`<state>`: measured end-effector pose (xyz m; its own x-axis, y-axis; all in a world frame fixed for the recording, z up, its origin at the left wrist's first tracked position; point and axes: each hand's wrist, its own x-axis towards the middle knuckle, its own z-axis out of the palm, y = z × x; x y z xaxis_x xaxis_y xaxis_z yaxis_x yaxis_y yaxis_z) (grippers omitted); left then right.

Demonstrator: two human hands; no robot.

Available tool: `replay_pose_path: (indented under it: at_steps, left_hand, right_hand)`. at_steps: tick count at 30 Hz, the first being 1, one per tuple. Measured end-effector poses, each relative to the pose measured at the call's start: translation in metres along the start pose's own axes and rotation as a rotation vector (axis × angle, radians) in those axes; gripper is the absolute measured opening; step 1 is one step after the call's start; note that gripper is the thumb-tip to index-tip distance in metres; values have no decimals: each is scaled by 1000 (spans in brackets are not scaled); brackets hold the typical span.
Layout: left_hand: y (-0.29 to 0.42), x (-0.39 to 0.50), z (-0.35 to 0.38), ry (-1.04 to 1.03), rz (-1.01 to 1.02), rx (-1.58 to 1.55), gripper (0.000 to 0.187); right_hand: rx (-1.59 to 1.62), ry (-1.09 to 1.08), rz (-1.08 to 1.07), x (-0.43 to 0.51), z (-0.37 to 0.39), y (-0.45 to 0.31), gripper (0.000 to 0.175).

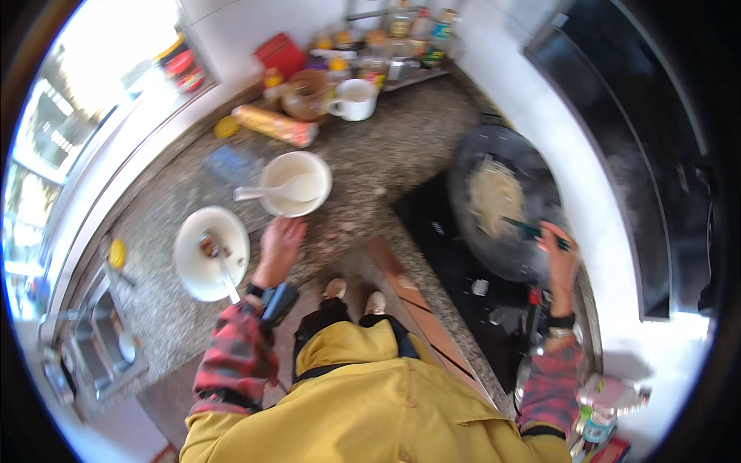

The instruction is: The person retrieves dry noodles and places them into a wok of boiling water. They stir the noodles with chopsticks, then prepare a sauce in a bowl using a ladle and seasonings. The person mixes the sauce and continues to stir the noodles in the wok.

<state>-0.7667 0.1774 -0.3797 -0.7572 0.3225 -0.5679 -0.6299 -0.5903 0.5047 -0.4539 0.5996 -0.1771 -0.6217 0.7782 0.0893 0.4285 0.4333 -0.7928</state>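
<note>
My right hand (558, 252) grips dark green chopsticks (521, 226), their tips in a clump of pale noodles (495, 194). The noodles lie in a large dark wok (486, 257) on the black cooktop (431, 231), and steam hangs over it. My left hand (281, 249) is at the near rim of a white bowl (324, 173); blur hides whether the fingertips touch it. A white spoon (295, 188) rests in that bowl, its handle over the left rim. To the left, another white bowl (188, 260) holds a metal spoon (227, 278) and some dark bits of food.
Behind the bowls are a yellow-orange packet (272, 124), a white mug (355, 99), a brown bowl (305, 92) and several bottles (399, 26). A sink (104, 335) lies left. A dark range hood (631, 150) overhangs the right side.
</note>
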Motion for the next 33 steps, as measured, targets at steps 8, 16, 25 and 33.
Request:
replay_pose_path:
  at_steps: [8,16,25,33]
  left_hand:
    - [-3,2,10,48,-15,70,44]
    - [2,11,24,135,-11,251,53]
    - [25,47,23,84,-52,462,55]
    - [33,54,19,49,-94,513,60]
  right_hand:
    - [118,-72,23,8,40,-11,20]
    - [19,153,-23,-5,5,-35,24]
    - [172,335,104,-72,7,-27,22]
    - [618,472,170,-135,-15,-17,23]
